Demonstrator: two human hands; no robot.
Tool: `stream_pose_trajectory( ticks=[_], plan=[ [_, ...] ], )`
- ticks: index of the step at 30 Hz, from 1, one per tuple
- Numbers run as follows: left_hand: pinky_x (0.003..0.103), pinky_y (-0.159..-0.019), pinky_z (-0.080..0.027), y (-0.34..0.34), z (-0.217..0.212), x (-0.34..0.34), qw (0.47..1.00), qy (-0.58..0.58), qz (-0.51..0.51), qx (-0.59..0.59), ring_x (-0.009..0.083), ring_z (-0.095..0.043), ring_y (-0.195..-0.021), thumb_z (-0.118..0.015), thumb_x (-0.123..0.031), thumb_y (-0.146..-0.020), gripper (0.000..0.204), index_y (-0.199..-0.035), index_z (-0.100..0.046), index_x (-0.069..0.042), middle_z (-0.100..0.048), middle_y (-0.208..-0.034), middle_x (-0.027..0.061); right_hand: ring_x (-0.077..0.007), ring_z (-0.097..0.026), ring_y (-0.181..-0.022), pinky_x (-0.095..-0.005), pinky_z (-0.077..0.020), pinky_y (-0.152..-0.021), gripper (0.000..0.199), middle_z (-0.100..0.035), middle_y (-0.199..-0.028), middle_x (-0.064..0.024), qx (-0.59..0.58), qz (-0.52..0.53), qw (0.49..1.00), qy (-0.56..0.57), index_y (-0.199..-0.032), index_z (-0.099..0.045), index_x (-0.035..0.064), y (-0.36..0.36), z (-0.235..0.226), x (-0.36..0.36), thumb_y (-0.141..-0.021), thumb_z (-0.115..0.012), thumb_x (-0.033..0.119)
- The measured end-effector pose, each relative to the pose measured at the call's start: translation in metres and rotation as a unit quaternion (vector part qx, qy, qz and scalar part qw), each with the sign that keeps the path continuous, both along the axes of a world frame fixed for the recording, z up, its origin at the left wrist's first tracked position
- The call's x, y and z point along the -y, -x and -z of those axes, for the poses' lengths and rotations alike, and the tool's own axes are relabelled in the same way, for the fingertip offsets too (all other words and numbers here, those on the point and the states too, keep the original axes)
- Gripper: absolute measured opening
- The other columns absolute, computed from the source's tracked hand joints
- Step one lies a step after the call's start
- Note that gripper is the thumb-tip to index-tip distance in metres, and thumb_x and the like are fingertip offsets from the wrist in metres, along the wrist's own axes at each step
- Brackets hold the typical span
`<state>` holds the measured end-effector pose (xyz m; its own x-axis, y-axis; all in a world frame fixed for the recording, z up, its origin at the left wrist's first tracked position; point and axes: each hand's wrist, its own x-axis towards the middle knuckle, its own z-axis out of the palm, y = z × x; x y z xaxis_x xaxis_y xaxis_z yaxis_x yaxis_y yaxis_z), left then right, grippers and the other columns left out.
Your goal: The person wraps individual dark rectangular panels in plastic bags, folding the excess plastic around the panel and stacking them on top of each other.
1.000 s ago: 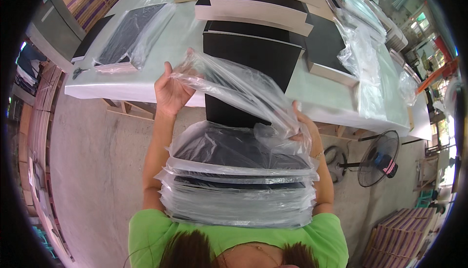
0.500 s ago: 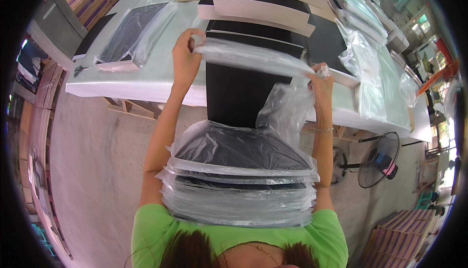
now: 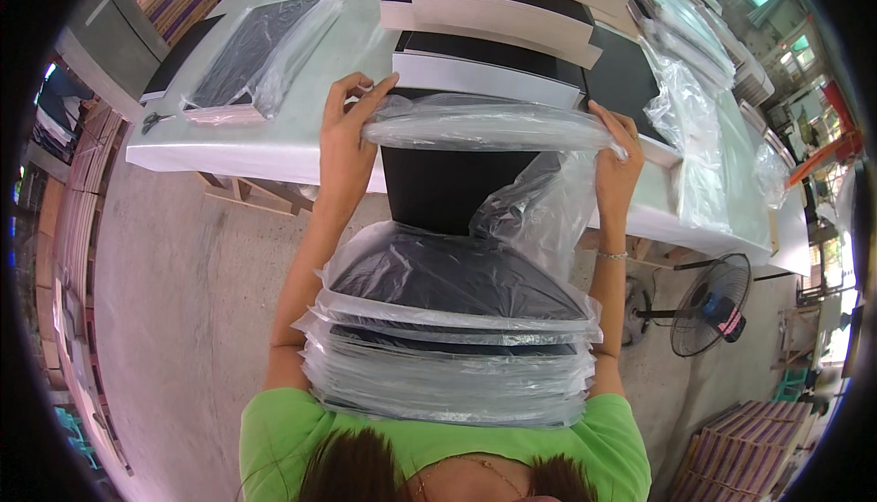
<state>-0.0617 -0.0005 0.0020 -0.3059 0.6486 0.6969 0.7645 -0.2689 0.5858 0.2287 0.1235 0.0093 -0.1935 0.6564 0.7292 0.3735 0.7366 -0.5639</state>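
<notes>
A clear plastic bag [image 3: 489, 126] is stretched in a bunched band across the upper part of a black board [image 3: 434, 190]. My left hand [image 3: 347, 146] grips the band's left end, index finger reaching toward the board's far edge. At the other end my right hand [image 3: 619, 164] holds it with bent fingers. A loose part of the bag droops over the board's right side. Whether the far edge is inside the bag, I cannot tell. Close to my body lies a stack of plastic-wrapped dark panels [image 3: 448, 356], with the black board's lower end behind it.
Black boards with pale edges [image 3: 498, 68] stand in stepped piles on the covered table [image 3: 356, 45]. A wrapped panel [image 3: 256, 59] and scissors [image 3: 155, 122] lie at left. Plastic sheeting [image 3: 685, 127] is heaped at right. A fan [image 3: 713, 306] stands right of me, near stacked cartons [image 3: 744, 452].
Both hands have brought the plastic band a little nearer the board and levelled it. My right hand has turned, its fingers now reaching up over the band's end.
</notes>
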Motion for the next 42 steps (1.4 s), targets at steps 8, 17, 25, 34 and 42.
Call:
stream_pose_trajectory(
  ticks=[8, 17, 25, 34, 42],
  plan=[
    [0.031, -0.094, -0.036, 0.017, -0.017, 0.031, 0.715, 0.086, 0.336, 0.607, 0.0179, -0.054, -0.098, -0.042, -0.002, -0.081, 0.053, -0.133, -0.038, -0.002, -0.056, -0.110, 0.0118, -0.0072, -0.030, -0.038, -0.0181, -0.0286, -0.038, 0.051, -0.054, -0.072, -0.0046, -0.361, -0.311, 0.745, 0.467, -0.127, -0.042, 0.0012, -0.019, -0.005, 0.016, -0.076, -0.048, 0.002],
    [0.036, -0.092, -0.040, 0.064, 0.119, 0.060, 0.614, 0.282, 0.297, 0.675, 0.0224, -0.053, -0.104, -0.047, -0.015, -0.086, 0.038, -0.122, -0.046, -0.002, -0.054, -0.117, 0.0125, -0.0107, -0.035, -0.048, -0.0240, -0.0286, -0.046, 0.033, -0.040, -0.058, 0.0003, -0.276, -0.229, 0.649, 0.671, -0.114, -0.052, 0.0021, -0.071, 0.131, 0.017, -0.084, -0.052, 0.015],
    [0.030, -0.090, -0.041, 0.040, 0.210, 0.059, 0.544, 0.428, 0.301, 0.656, 0.0232, -0.053, -0.102, -0.055, -0.025, -0.084, 0.047, -0.124, -0.045, -0.001, -0.055, -0.114, 0.0146, -0.0198, -0.050, -0.074, -0.0332, -0.0391, -0.069, 0.036, -0.056, -0.085, -0.0070, 0.138, -0.132, 0.757, 0.625, -0.112, -0.057, 0.0048, -0.075, 0.236, 0.046, -0.088, -0.048, 0.031],
    [0.026, -0.085, -0.040, 0.052, 0.071, 0.014, 0.781, 0.488, 0.312, 0.234, 0.0126, -0.050, -0.089, -0.053, -0.036, -0.089, 0.041, -0.114, -0.055, -0.003, -0.057, -0.104, 0.0035, -0.0113, -0.045, -0.080, -0.0232, -0.0386, -0.074, 0.083, -0.051, -0.089, -0.0004, -0.169, -0.089, 0.851, 0.490, -0.132, -0.039, 0.0117, -0.077, 0.026, 0.013, -0.081, -0.020, 0.074],
    [0.030, -0.087, -0.041, -0.065, -0.059, -0.029, 0.793, 0.278, 0.508, 0.187, 0.0141, -0.050, -0.094, -0.060, -0.036, -0.085, 0.047, -0.118, -0.048, -0.005, -0.050, -0.105, 0.0057, -0.0127, -0.037, -0.089, -0.0244, -0.0318, -0.083, 0.107, -0.038, -0.101, -0.0038, 0.023, -0.230, 0.926, 0.298, -0.140, -0.026, 0.0126, 0.007, -0.060, 0.065, -0.065, 0.002, 0.084]
  ],
)
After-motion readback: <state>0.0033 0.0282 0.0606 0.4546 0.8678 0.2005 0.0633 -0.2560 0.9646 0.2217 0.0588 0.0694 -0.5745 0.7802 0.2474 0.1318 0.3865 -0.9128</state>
